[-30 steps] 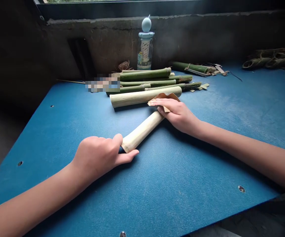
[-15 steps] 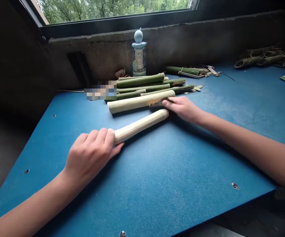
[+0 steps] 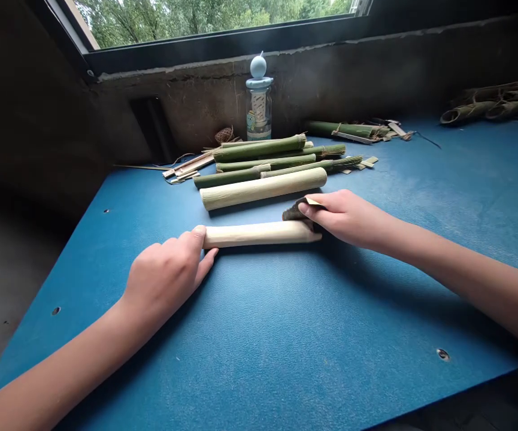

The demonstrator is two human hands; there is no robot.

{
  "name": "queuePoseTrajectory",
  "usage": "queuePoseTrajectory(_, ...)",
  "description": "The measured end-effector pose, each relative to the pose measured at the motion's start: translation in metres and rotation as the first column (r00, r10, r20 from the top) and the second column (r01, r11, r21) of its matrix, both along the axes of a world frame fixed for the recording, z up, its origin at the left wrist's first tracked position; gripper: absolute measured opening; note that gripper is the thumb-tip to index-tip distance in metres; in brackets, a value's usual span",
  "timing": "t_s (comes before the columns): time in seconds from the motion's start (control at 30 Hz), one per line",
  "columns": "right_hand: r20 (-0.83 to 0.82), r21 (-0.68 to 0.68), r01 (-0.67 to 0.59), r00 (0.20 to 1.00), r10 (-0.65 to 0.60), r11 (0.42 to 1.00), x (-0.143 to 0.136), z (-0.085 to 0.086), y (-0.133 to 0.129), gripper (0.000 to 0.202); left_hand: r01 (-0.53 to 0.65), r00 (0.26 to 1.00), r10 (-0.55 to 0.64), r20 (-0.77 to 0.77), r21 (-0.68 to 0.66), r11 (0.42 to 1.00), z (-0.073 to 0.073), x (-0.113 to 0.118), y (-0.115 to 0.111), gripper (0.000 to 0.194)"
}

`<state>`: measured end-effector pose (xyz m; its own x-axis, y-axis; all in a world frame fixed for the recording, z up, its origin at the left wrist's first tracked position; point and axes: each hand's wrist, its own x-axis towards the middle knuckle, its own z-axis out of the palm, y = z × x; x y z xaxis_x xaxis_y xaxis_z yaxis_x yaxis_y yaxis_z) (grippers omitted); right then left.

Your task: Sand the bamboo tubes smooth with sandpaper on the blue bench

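My left hand (image 3: 166, 266) is wrapped round the left end of a pale peeled bamboo piece (image 3: 259, 234), which lies nearly level across the view. At its right end, my right hand (image 3: 337, 215) pinches a dark, bent sheet (image 3: 297, 209), perhaps sandpaper. The sheet is at the upper side of the piece, and some fingers are hidden behind it. A second, thicker pale bamboo piece (image 3: 263, 189) rests on the blue table (image 3: 259, 335) just beyond.
Several green bamboo pieces (image 3: 263, 148) lie behind the pale ones, with split strips (image 3: 189, 166) at their left. A lidded bottle (image 3: 259, 108) stands by the wall. More bamboo bundles lie at the back (image 3: 348, 130) and the far right (image 3: 469, 112).
The held bamboo has turned from a slant to nearly level, its right end now lower. My right hand has moved down and slightly right with the sheet. The camera view has shifted slightly.
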<state>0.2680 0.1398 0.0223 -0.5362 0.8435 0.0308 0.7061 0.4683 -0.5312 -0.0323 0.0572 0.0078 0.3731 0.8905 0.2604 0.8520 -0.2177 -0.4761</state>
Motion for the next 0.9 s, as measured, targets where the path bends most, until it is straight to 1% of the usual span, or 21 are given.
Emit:
queuePoseTrajectory(0.03,-0.003,-0.113,-0.047,0.999,0.047,0.992,0.000,0.007,-0.007,0.040,-0.013,1.000,0.013,0.012,-0.009,1.000,-0.003,-0.002,0.003,0.045)
queuePoseTrajectory(0.07,-0.015,-0.235,-0.119,0.993,0.119,0.965,0.000,0.013,-0.014,0.040,-0.028,0.999,0.028,0.018,-0.007,1.000,-0.005,-0.004,0.006,0.046)
queuePoseTrajectory(0.1,-0.032,-0.334,-0.190,0.981,0.191,0.923,-0.001,0.017,-0.020,0.040,-0.037,0.999,0.037,0.018,0.006,0.999,-0.006,-0.006,0.008,0.046)
queuePoseTrajectory(0.13,-0.046,-0.383,-0.238,0.970,0.238,0.893,-0.002,0.021,-0.024,0.040,-0.039,0.999,0.039,0.016,0.027,0.999,-0.006,-0.006,0.009,0.046)
queuePoseTrajectory(0.17,-0.052,-0.377,-0.248,0.968,0.247,0.892,-0.003,0.022,-0.027,0.039,-0.031,0.999,0.031,0.012,0.048,0.998,-0.005,-0.005,0.008,0.044)
queuePoseTrajectory(0.2,-0.055,-0.326,-0.227,0.974,0.221,0.918,-0.004,0.022,-0.028,0.037,-0.009,1.000,0.008,0.010,0.062,0.998,-0.003,-0.002,0.005,0.041)
queuePoseTrajectory(0.27,-0.075,-0.161,-0.120,0.991,0.109,0.980,-0.005,0.018,-0.024,0.034,0.056,0.998,-0.058,0.031,0.043,0.998,0.005,0.007,-0.007,0.037)
queuePoseTrajectory(0.33,-0.123,-0.045,-0.012,0.992,0.007,0.999,-0.005,0.012,-0.018,0.033,0.120,0.987,-0.114,0.116,-0.051,0.991,0.014,0.019,-0.027,0.041)
queuePoseTrajectory(0.4,-0.172,0.032,0.033,0.985,-0.027,0.999,-0.005,0.007,-0.015,0.032,0.217,0.958,-0.172,0.230,-0.187,0.958,0.021,0.033,-0.049,0.057)
queuePoseTrajectory(0.43,-0.188,0.074,0.025,0.982,-0.010,0.997,-0.005,0.004,-0.015,0.031,0.282,0.938,-0.217,0.271,-0.227,0.932,0.023,0.039,-0.060,0.065)
queuePoseTrajectory(0.47,-0.189,0.118,-0.004,0.982,0.027,0.993,-0.005,0.002,-0.015,0.029,0.334,0.921,-0.263,0.288,-0.235,0.913,0.023,0.045,-0.070,0.072)
queuePoseTrajectory(0.53,-0.158,0.206,-0.084,0.980,0.118,0.975,-0.003,-0.001,-0.016,0.028,0.416,0.894,-0.361,0.266,-0.189,0.890,0.019,0.052,-0.084,0.075)
queuePoseTrajectory(0.6,-0.109,0.297,-0.125,0.981,0.163,0.947,0.001,0.000,-0.015,0.029,0.460,0.877,-0.422,0.229,-0.149,0.875,0.013,0.056,-0.090,0.070)
queuePoseTrajectory(0.67,-0.083,0.421,-0.094,0.986,0.141,0.902,0.006,0.004,-0.012,0.031,0.492,0.861,-0.456,0.225,-0.148,0.858,0.006,0.056,-0.090,0.059)
queuePoseTrajectory(0.73,-0.085,0.536,-0.038,0.991,0.100,0.843,0.010,0.007,-0.008,0.033,0.543,0.830,-0.499,0.248,-0.160,0.824,0.000,0.054,-0.087,0.051)
queuePoseTrajectory(0.77,-0.093,0.566,-0.023,0.991,0.092,0.824,0.011,0.007,-0.007,0.034,0.569,0.812,-0.522,0.261,-0.154,0.808,-0.001,0.053,-0.084,0.050)
queuePoseTrajectory(0.8,-0.095,0.571,-0.036,0.990,0.109,0.821,0.010,0.005,-0.006,0.035,0.592,0.794,-0.543,0.273,-0.145,0.793,-0.003,0.053,-0.082,0.050)
queuePoseTrajectory(0.83,-0.079,0.554,-0.082,0.986,0.150,0.829,0.009,0.002,-0.006,0.037,0.608,0.781,-0.554,0.289,-0.143,0.781,-0.004,0.052,-0.081,0.050)
queuePoseTrajectory(0.87,-0.045,0.529,-0.154,0.977,0.209,0.834,0.006,-0.002,-0.007,0.038,0.613,0.776,-0.552,0.307,-0.157,0.774,-0.004,0.051,-0.080,0.051)
queuePoseTrajectory(0.9,-0.001,0.510,-0.232,0.963,0.270,0.829,0.004,-0.007,-0.007,0.038,0.610,0.777,-0.538,0.328,-0.179,0.772,-0.004,0.050,-0.079,0.051)
